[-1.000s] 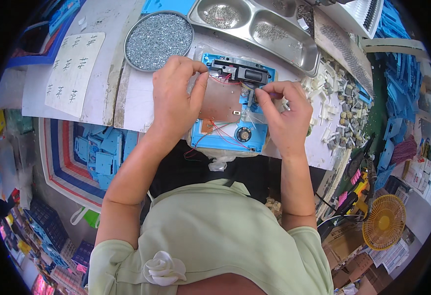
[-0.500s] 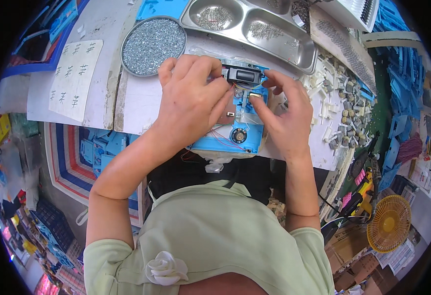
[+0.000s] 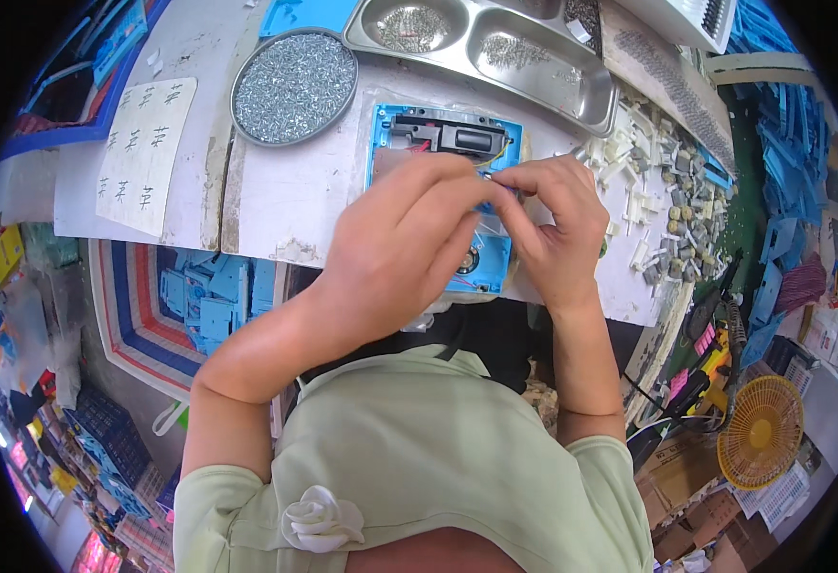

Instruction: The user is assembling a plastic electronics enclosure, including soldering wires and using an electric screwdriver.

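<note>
A shallow blue plastic casing (image 3: pixel 498 250) lies on the table in front of me, with a black mechanism (image 3: pixel 457 137) along its far side. Thin wires and a round dark part (image 3: pixel 472 260) show inside it. My left hand (image 3: pixel 402 239) reaches across the casing's left half and covers much of it, its fingers bent toward the right edge. There the thumb and forefinger of my right hand (image 3: pixel 560 215) are pinched together, touching the left fingertips. What either hand holds is too small or too hidden to make out.
Beyond the casing stand a round dish (image 3: pixel 236 105) of silvery screws and a steel compartment tray (image 3: pixel 586 105) with small metal pieces. White plastic parts and small motors (image 3: pixel 684 234) lie heaped at right. A striped bag (image 3: pixel 142 320) of blue pieces hangs left, below the table edge.
My left hand has moved down and right from the mechanism, uncovering it. My right hand's thumb and forefinger have closed together, and the fingertips of both hands now meet.
</note>
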Demonstrator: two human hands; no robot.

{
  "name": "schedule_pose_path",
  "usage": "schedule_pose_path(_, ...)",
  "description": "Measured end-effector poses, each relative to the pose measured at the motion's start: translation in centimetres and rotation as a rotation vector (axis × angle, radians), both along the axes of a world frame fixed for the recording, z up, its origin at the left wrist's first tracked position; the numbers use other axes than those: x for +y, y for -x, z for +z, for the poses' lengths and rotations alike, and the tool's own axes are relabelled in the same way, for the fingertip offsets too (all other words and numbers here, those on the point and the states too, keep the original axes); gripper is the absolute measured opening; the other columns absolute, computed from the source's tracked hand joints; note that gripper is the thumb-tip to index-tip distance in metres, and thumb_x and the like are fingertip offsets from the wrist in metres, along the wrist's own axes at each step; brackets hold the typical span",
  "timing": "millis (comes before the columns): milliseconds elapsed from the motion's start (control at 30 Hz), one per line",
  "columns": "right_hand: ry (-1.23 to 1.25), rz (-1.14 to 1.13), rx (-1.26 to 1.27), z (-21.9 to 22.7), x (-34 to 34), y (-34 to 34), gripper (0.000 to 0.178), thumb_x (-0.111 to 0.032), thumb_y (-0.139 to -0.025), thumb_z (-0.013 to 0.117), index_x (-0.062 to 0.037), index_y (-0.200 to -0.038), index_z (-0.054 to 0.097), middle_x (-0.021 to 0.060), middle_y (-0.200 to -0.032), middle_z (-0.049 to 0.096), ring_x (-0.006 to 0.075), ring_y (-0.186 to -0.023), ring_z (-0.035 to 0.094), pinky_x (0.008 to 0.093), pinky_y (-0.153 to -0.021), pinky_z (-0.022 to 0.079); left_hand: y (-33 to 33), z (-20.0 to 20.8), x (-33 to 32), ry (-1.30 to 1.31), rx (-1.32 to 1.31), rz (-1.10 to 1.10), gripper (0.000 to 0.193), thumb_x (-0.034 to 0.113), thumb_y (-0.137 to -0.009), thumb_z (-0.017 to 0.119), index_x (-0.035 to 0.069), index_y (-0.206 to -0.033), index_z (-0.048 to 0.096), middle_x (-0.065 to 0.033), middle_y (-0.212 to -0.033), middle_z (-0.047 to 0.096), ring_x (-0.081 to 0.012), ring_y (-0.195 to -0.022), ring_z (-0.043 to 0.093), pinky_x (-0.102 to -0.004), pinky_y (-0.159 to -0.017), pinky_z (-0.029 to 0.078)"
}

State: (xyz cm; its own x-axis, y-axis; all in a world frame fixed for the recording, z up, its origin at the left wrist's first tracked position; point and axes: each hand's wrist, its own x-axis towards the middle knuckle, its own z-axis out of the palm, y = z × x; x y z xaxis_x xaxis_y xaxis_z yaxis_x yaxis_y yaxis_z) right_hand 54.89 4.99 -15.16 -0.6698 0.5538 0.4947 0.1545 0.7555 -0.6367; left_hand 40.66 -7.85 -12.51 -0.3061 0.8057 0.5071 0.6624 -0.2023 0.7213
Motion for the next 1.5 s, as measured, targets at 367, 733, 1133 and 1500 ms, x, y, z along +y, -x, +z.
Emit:
schedule_pose_path(367,0.183,0.039,-0.028,1.4,3.3,-0.2,0.025,-0.005,-0.072,0.079,-0.0071,-0.096,0.073,0.0065,-0.100,0.072,0.0268,-0.093,0.064,0.0386,-0.087,0.050,1.5,-2.2,2.5,0.121,-0.068,-0.070,0.013,-0.001,-0.084,0.074,0.001,-0.097,0.075,-0.0117,-0.095,0.071,-0.0247,-0.079,0.069,-0.0315,-0.069,0.055)
schedule_pose_path(733,-0.095,0.159,-0.050,0.9,2.9,-0.1,0.014,-0.010,-0.072,0.080,-0.0091,-0.084,0.073,0.0037,-0.087,0.068,0.0263,-0.085,0.062,0.0388,-0.079,0.048,1.1,-2.2,2.6,0.086,-0.014,-0.021,0.016,-0.001,-0.085,0.075,0.000,-0.100,0.076,-0.0121,-0.095,0.072,-0.0235,-0.078,0.070,-0.0306,-0.071,0.056)
schedule_pose_path(1133,0.064,-0.260,0.145,1.6,1.9,-10.4,0.012,-0.002,-0.081,0.075,-0.0048,-0.093,0.072,0.0083,-0.090,0.069,0.0199,-0.083,0.065,0.0326,-0.078,0.052,0.5,-1.5,3.0,0.202,0.160,-0.140,0.015,-0.004,-0.085,0.071,0.000,-0.099,0.072,-0.0132,-0.093,0.067,-0.0257,-0.079,0.066,-0.0325,-0.071,0.052)
schedule_pose_path(1500,0.348,-1.272,0.726,1.6,2.7,-34.4,0.022,-0.024,-0.102,0.065,-0.0034,-0.107,0.064,0.0023,-0.072,0.056,0.0107,-0.065,0.053,0.0270,-0.058,0.047,1.0,-2.2,3.2,0.064,0.341,-0.096,0.017,0.003,-0.078,0.076,0.007,-0.093,0.069,-0.0086,-0.089,0.066,-0.0289,-0.082,0.064,-0.0405,-0.072,0.049)
